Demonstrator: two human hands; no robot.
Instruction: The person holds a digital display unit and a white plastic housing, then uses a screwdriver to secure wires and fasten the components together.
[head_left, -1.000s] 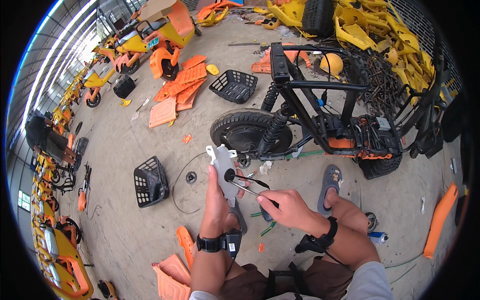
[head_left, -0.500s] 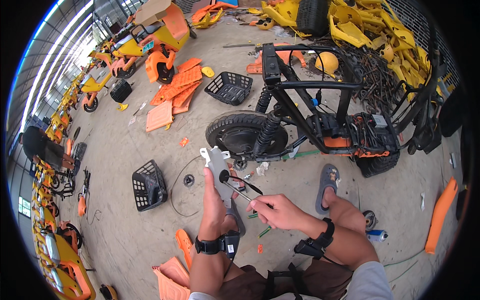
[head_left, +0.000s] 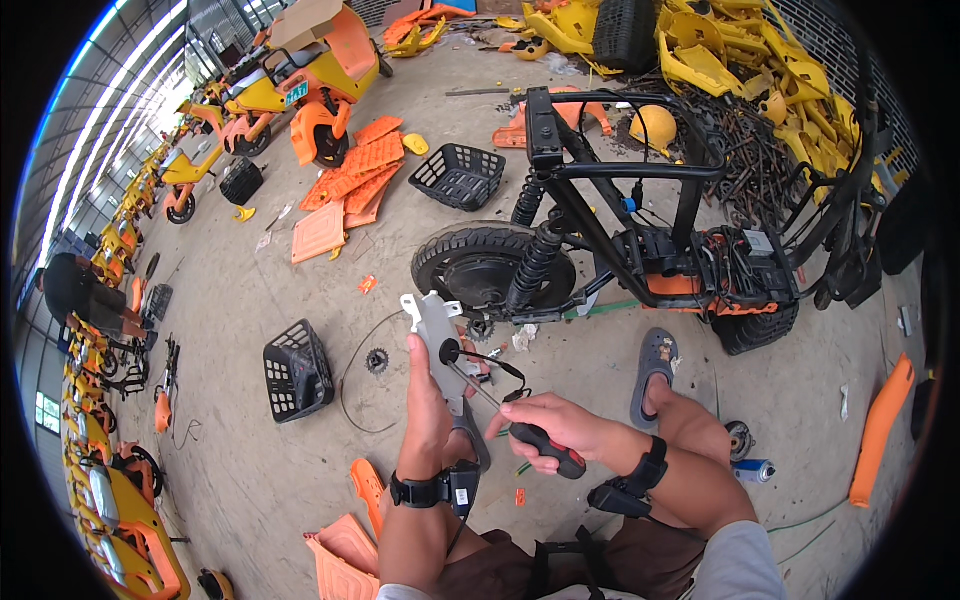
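Note:
My left hand (head_left: 425, 405) grips a flat grey metal part with white mounting tabs (head_left: 433, 322), held up over the floor. From a round black fitting (head_left: 450, 352) on its face runs a short black cable (head_left: 514, 375). In my right hand (head_left: 565, 418) is a screwdriver (head_left: 546, 449) with a black and red handle. Its shaft slants up to the left, and the tip meets the part at the lower edge of the black fitting. Whether the tip sits in a screw cannot be made out. The left fingertips are partly hidden behind the part.
A stripped black scooter frame (head_left: 610, 240) with its rear wheel (head_left: 490, 268) stands ahead. Black baskets (head_left: 298, 372), orange panels (head_left: 362, 172), a sprocket (head_left: 377, 360) and a spray can (head_left: 754, 470) lie about. A person (head_left: 85, 290) bends over at far left.
My right hand has rolled and shifted slightly, its fingers loosening so that the screwdriver's handle now shows. The cable hangs differently. My left hand and the grey part stay about where they were.

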